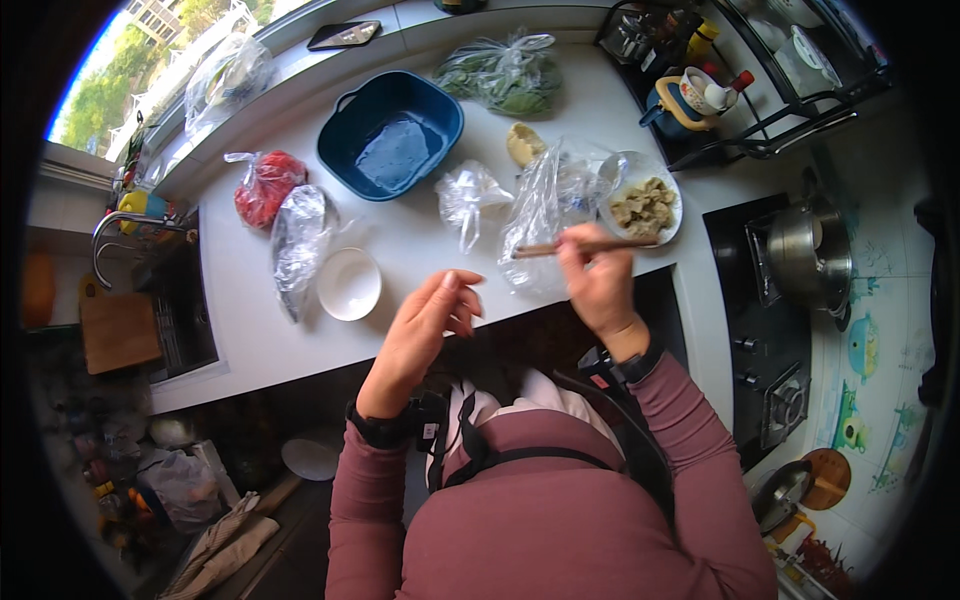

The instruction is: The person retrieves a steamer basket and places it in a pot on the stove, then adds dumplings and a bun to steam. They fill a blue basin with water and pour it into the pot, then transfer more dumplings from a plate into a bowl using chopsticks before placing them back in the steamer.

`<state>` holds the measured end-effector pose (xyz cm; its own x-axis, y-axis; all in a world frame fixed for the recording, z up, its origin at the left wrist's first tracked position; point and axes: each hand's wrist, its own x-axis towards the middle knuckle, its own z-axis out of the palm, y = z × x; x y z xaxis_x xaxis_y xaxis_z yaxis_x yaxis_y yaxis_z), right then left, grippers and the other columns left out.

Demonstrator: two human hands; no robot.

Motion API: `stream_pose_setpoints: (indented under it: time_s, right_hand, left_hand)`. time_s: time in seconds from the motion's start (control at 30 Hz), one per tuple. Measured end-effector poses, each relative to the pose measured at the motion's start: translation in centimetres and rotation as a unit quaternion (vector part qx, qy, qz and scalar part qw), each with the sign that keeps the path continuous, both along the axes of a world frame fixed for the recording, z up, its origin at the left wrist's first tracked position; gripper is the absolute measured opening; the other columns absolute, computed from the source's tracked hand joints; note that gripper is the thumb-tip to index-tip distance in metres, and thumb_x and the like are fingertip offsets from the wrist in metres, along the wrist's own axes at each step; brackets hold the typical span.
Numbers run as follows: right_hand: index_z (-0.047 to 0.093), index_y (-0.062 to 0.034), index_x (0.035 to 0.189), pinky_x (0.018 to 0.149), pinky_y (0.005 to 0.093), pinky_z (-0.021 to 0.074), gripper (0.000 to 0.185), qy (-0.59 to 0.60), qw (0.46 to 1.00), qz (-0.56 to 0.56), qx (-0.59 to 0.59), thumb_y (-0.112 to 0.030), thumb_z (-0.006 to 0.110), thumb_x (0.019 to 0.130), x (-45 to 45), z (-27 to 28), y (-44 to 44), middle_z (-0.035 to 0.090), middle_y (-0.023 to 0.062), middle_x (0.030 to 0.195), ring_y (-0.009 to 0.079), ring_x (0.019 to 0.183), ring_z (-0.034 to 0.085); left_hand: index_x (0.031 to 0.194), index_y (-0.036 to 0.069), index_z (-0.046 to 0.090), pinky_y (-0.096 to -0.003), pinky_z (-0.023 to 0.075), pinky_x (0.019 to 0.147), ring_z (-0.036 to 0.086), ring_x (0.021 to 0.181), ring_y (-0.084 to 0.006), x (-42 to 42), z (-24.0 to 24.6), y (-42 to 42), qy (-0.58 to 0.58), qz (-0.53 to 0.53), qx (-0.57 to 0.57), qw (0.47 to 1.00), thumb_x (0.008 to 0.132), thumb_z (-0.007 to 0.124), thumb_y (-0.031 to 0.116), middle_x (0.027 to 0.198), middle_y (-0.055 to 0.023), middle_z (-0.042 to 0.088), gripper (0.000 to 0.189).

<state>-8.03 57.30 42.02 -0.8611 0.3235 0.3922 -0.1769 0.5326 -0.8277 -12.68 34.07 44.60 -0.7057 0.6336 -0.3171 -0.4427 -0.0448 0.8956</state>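
Note:
A pair of wooden chopsticks (529,250) is gripped in my right hand (600,283), held level above the front of the white counter. To the right of the hand stands a white plate (678,217) with brownish lumps of food (645,210) on it. A crumpled clear plastic bag (544,206) lies just beyond my right hand and reaches the plate's left side. My left hand (431,322) hovers at the counter's front edge, empty, its fingers loosely bent and apart. Left of it sits a white bowl (349,285) that looks empty.
Behind are a dark blue basin (337,150), a tied white bag (471,196), a pale yellow food piece (525,142) and bagged greens (502,75). Bagged red food (268,189) lies left, beside a plastic-wrapped item (300,240). A metal pot (806,255) stands on the stove at right.

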Motion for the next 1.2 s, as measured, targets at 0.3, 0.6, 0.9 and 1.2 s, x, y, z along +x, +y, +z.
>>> stream_pose_setpoints:
  time_s: [0.3,0.6,0.9,1.2]
  right_hand:
    - [0.061,-0.0007,0.099,0.065,0.0242,0.0506,0.019,0.026,0.827,-0.063,-0.559,-0.016,0.051,0.096,-0.1,4.4,11.5,0.062,0.0065,0.080,0.0141,0.070,0.061]
    - [0.063,-0.0010,0.099,0.064,0.0274,0.0513,0.019,0.054,0.878,-0.025,-0.475,-0.016,0.052,0.095,-5.4,6.4,12.1,0.062,0.0047,0.074,0.0149,0.067,0.062]
    - [0.064,-0.0004,0.095,0.064,0.0252,0.0520,0.019,0.137,0.938,-0.045,-0.316,-0.016,0.054,0.094,-8.7,16.2,23.0,0.064,0.0067,0.082,0.0122,0.070,0.062]
    - [0.061,-0.0001,0.075,0.050,0.0271,0.0479,0.020,0.088,0.944,0.001,-0.319,-0.014,0.054,0.089,-9.4,20.5,11.8,0.059,0.0076,0.063,0.0181,0.055,0.057]
  left_hand:
    - [0.113,0.002,0.059,-0.0200,0.0425,0.070,0.050,0.074,-0.0058,2.5,-1.9,1.4,-0.014,0.088,-0.142,0.986,0.098,0.052,0.017,0.086,0.0005,0.057,0.022]
    - [0.130,0.003,0.048,-0.0393,0.0428,0.097,0.052,0.112,-0.0333,3.2,-0.7,13.2,0.382,-0.285,0.044,0.878,0.088,0.059,0.009,0.129,-0.0155,0.052,0.044]
    - [0.096,0.008,0.071,-0.0361,0.0505,0.080,0.058,0.093,-0.0272,8.1,-4.4,16.8,0.499,-0.450,0.124,0.731,0.077,0.062,0.007,0.098,-0.0074,0.064,0.021]
    - [0.079,0.010,0.071,-0.0338,0.0548,0.065,0.068,0.081,-0.0238,12.7,-8.7,22.6,0.653,-0.557,-0.115,0.500,0.076,0.062,0.012,0.089,-0.0078,0.069,0.010]
